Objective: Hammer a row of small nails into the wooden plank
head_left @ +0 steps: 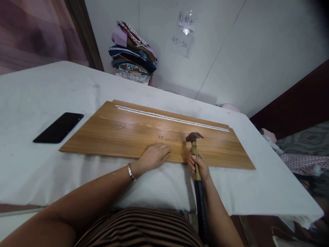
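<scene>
My right hand [198, 164] is wrapped round the handle of a claw hammer [197, 176], near its head. The hammer's rusty head is above the wooden board [97, 137], by the right end of a short row of small nails [168, 138]. Whether the head touches a nail I cannot tell. On the board's near edge lies my left hand [155, 156], palm down with its fingers stretched out and nothing visible in them. A single loose nail [121, 127] rests on the board to the left of the row.
Two white strips [172, 118] run along the board's far side. A black phone or tablet [58, 128] lies left of the board on the white-covered table [23, 103]. Folded clothes [133, 51] are stacked behind the table, against the wall.
</scene>
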`<state>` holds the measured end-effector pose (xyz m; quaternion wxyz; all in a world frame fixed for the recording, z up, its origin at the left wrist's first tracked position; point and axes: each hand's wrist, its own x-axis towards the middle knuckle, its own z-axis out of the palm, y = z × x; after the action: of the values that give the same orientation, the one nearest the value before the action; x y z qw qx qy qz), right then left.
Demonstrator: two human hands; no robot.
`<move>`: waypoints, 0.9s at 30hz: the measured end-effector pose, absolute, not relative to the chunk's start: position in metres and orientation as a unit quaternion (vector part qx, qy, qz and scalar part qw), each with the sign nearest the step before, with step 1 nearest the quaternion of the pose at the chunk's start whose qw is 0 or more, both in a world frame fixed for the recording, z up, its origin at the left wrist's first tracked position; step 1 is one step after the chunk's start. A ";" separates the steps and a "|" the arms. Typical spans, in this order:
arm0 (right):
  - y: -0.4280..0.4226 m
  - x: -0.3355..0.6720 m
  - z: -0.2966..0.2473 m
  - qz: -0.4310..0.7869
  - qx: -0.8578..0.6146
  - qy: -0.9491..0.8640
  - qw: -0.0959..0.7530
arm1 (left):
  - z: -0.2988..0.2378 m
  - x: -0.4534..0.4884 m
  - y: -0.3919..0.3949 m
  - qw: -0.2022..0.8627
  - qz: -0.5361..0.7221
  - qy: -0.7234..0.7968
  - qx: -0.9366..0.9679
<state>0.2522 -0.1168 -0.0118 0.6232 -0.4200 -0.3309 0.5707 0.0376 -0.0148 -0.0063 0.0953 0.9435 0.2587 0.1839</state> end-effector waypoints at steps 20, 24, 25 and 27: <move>-0.117 0.250 -0.009 0.573 -0.431 -0.321 0.619 | -0.007 0.038 -0.015 0.099 0.181 0.260 0.943; -0.117 0.250 -0.009 0.572 -0.423 -0.320 0.625 | -0.008 0.038 -0.014 0.088 0.179 0.257 0.946; -0.117 0.250 -0.010 0.571 -0.421 -0.320 0.628 | -0.009 0.038 -0.014 0.087 0.178 0.256 0.946; -0.117 0.250 -0.010 0.571 -0.419 -0.320 0.629 | -0.009 0.037 -0.014 0.087 0.179 0.256 0.946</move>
<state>0.2499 -0.1168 -0.0098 0.6287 -0.4190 -0.3202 0.5715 0.0374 -0.0139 -0.0090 0.0873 0.9459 0.2560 0.1794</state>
